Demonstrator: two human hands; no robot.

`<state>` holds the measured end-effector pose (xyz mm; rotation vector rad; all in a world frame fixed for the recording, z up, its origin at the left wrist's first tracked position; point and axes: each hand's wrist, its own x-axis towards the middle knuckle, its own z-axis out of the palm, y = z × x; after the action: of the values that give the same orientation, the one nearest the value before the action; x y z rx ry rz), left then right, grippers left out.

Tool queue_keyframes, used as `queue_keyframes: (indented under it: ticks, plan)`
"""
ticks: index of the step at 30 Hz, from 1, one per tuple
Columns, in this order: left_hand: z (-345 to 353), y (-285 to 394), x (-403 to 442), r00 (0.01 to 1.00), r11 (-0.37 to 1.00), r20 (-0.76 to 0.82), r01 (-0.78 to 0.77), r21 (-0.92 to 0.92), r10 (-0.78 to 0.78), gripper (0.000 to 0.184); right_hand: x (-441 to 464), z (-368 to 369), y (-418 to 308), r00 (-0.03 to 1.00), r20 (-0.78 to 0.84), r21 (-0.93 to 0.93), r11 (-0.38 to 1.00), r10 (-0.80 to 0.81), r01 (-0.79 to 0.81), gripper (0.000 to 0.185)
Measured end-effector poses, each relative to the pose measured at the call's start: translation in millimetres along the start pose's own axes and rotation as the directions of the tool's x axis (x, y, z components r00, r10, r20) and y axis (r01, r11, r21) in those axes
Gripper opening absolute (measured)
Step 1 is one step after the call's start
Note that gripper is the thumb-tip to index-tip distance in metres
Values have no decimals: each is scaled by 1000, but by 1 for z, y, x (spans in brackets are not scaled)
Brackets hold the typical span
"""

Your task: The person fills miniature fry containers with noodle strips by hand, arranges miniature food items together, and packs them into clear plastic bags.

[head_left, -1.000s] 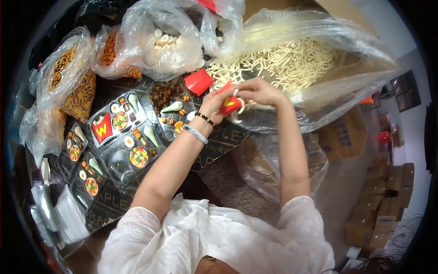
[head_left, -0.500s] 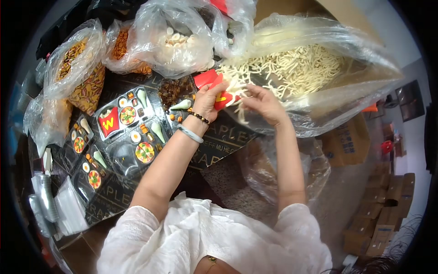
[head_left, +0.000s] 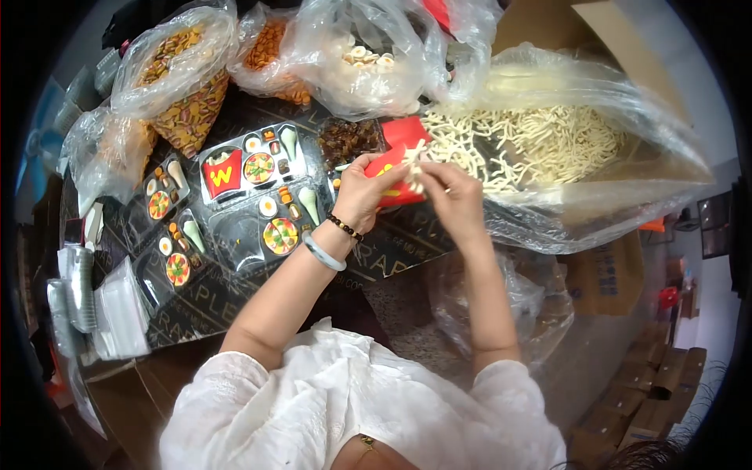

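Observation:
My left hand (head_left: 359, 194) is closed around a small red fries box (head_left: 403, 195) with a yellow mark, above the table's front edge. At the mouth of that box, my right hand (head_left: 458, 202) pinches a few cream-coloured toy fries (head_left: 415, 166) between thumb and fingers. Whether their lower ends are inside the box I cannot tell. Just behind lie more red box pieces (head_left: 403, 131). To the right, a heap of the same fries (head_left: 572, 145) spreads in a large open clear plastic bag (head_left: 548, 215).
Clear trays with miniature food line the table; one compartment holds a red W box (head_left: 222, 174). Bags of brown-yellow pieces (head_left: 192, 117), orange pieces (head_left: 266, 45) and egg-like discs (head_left: 368, 59) stand behind. Dark brown pieces (head_left: 351, 139) lie near my left hand. Cardboard boxes (head_left: 627, 407) are at right.
The view has shifted, so the table sits further right. My right hand has turned inward, its fingers now together on the fries at the box's mouth. The left hand still holds the box.

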<state>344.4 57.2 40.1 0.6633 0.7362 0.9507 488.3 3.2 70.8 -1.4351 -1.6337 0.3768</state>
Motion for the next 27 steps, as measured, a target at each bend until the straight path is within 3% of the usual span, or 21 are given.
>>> queue_keyframes:
  ticks: [2,3,4,5,6,8,9,12,13,16,20,24,25,27]
  plan:
    - [-12,1,-4,1000,1000,5,-10,-8,10,34,1,15,-3,997,-39,55,997,62,-59,12]
    - [-17,4,-8,1000,999,-12,5,-38,-5,34,4,20,-9,989,-9,-80,986,-146,145,9]
    - [-22,7,-10,999,997,-30,17,-70,-19,34,3,30,-3,971,44,-144,961,-234,238,7]
    - [-32,10,-10,996,997,-46,71,-25,-72,33,4,35,-8,970,104,-132,963,-222,234,6]
    - [-41,14,-14,993,988,15,116,-104,-115,33,5,40,-13,964,163,-119,966,-210,230,6]
    - [-56,20,-21,973,945,147,209,-251,-177,33,9,45,-23,977,89,-52,978,-195,200,16]
    - [-64,22,-23,966,931,165,238,-278,-197,34,15,45,-30,976,52,-35,977,-210,212,30]
    - [-78,28,-33,977,953,137,193,-235,-164,33,21,61,-41,989,143,280,960,-21,-20,40]
    - [-82,29,-34,981,953,134,172,-248,-142,31,21,61,-42,968,240,288,958,-70,-2,34]
    - [-87,43,-51,994,975,-22,102,-198,-108,31,19,73,-46,929,208,90,951,-307,294,27]
    - [-101,44,-63,973,987,-222,-93,-128,63,36,11,93,-61,863,340,22,921,-373,389,16]
    - [-128,59,-81,976,985,-211,13,-174,-51,37,13,107,-87,847,514,220,975,-136,24,20]
    - [-137,57,-82,982,980,-184,12,-199,-49,37,11,115,-90,877,479,301,947,-50,-110,28]
    - [-148,61,-90,990,973,-135,12,-232,-44,38,16,127,-105,918,312,187,963,-244,192,35]
